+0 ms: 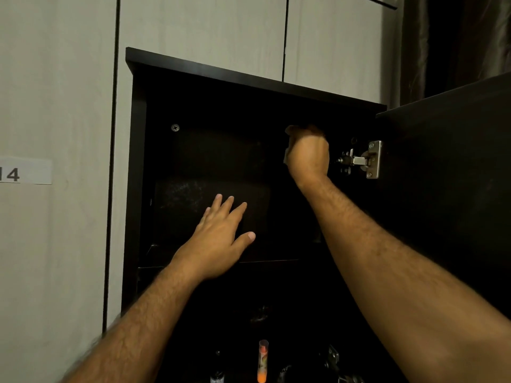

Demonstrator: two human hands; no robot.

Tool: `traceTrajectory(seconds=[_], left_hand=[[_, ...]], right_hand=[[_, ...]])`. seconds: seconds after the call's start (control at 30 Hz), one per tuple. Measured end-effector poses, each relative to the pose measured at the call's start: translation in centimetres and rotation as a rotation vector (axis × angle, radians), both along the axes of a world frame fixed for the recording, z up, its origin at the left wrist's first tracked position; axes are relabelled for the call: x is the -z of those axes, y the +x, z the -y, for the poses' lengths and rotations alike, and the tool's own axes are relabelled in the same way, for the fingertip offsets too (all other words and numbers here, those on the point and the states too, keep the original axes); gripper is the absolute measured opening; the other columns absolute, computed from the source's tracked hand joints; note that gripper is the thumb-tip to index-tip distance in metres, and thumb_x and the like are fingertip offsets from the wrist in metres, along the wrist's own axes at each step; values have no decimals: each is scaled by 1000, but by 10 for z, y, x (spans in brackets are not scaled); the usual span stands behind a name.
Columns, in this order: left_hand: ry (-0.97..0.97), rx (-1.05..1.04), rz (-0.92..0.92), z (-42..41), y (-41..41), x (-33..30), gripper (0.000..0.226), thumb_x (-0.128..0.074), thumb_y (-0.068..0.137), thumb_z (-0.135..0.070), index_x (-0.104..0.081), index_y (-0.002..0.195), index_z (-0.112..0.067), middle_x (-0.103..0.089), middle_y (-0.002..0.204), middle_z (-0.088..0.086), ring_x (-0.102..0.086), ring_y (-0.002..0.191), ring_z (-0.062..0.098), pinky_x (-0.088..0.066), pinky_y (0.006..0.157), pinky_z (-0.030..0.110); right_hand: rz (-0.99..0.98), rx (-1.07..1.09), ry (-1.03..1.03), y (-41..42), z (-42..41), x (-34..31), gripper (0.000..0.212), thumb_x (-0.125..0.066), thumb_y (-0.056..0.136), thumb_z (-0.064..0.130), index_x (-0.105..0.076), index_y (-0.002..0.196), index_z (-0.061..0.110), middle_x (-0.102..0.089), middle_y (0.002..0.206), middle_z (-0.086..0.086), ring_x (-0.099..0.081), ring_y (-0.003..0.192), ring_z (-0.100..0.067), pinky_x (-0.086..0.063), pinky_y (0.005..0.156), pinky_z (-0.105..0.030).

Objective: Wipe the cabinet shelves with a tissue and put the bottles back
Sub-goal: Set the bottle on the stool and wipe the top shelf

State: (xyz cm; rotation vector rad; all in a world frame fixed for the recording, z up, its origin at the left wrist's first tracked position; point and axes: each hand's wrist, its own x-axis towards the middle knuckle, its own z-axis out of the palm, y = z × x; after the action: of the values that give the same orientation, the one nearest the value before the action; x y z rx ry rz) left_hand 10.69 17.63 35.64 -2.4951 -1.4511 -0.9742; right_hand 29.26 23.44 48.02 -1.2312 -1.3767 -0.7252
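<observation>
Dark cabinet (138, 161) stands open. Right hand (308, 154), fisted round a barely visible tissue (286, 156), works the upper compartment; left hand (221, 239) hangs flat-fingered, holding nothing. Bottles (262, 360) wait low down. Best wiped firmly into the back corners, clear of the hinge (362, 160).

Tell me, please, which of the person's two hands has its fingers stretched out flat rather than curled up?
The left hand, lower in the cabinet, has its fingers spread straight. The right hand, up near the hinge, is curled into a fist.
</observation>
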Motion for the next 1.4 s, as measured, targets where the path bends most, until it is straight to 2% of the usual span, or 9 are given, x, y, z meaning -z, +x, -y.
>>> traceTrajectory(seconds=[0.23, 0.37, 0.47, 0.6, 0.7, 0.77, 1.03, 1.23, 1.4], left_hand=[[3, -15, 4, -4, 1, 1, 68, -40, 99, -47, -5, 154, -28, 8, 162, -3, 23, 144, 11, 12, 109, 28], [1, -16, 36, -7, 0, 1, 68, -40, 99, -48, -5, 154, -30, 8, 162, -6, 23, 143, 8, 12, 108, 27], [3, -19, 52, -6, 1, 1, 69, -41, 98, -48, -5, 154, -30, 8, 162, -6, 22, 143, 8, 11, 108, 28], [8, -19, 46, -1, 1, 1, 70, -42, 99, -46, -4, 154, -27, 8, 162, -4, 22, 144, 10, 11, 108, 27], [-6, -24, 40, 0, 1, 0, 70, -42, 99, -46, -3, 154, -27, 8, 162, -4, 22, 144, 11, 11, 108, 28], [-16, -24, 42, -1, 0, -1, 70, -42, 99, -46, -4, 154, -28, 8, 162, -4, 22, 144, 10, 11, 108, 27], [28, 3, 58, 1, 0, 2, 69, -41, 100, -43, -4, 155, -24, 6, 162, -4, 23, 144, 10, 11, 112, 29], [4, -6, 44, -4, 0, 1, 69, -42, 99, -44, -4, 154, -28, 9, 162, -5, 22, 144, 10, 12, 108, 27], [10, -9, 65, -2, 0, 1, 69, -42, 100, -43, -3, 154, -27, 10, 162, -7, 23, 144, 9, 12, 108, 27]], right_hand=[[271, -187, 68, -1, -10, 27, 62, -51, 79, -18, -51, 137, 3, -50, 142, -16, -42, 137, -30, -29, 115, -27], [422, -205, 73, -3, 0, 30, 22, -58, 85, -10, -71, 100, -3, -68, 101, -20, -65, 98, -35, -54, 86, -42], [447, -220, 125, -4, 1, 32, 17, -62, 85, -6, -71, 97, 0, -67, 105, -19, -66, 98, -31, -56, 85, -39], [159, -145, 95, 4, -2, 12, 21, -59, 87, 3, -74, 99, 13, -65, 107, -8, -65, 93, -23, -46, 71, -21], [93, -118, 75, -4, -5, 1, 22, -54, 93, 13, -70, 108, 14, -64, 112, -6, -62, 101, -21, -47, 75, -24], [173, -100, 48, -20, -5, 3, 24, -52, 95, 13, -69, 111, 12, -64, 112, -8, -61, 101, -24, -50, 81, -31], [588, -121, 76, -15, -1, 58, 10, -68, 87, 21, -74, 88, 12, -65, 94, -6, -63, 86, -24, -52, 67, -34], [-53, -171, 54, 12, -5, 23, 16, -65, 88, 13, -72, 102, 13, -71, 94, -10, -68, 88, -27, -48, 70, -22], [-39, -346, 105, -27, -6, 2, 21, -61, 93, 14, -71, 111, 17, -70, 110, -4, -64, 102, -17, -40, 78, -14]])
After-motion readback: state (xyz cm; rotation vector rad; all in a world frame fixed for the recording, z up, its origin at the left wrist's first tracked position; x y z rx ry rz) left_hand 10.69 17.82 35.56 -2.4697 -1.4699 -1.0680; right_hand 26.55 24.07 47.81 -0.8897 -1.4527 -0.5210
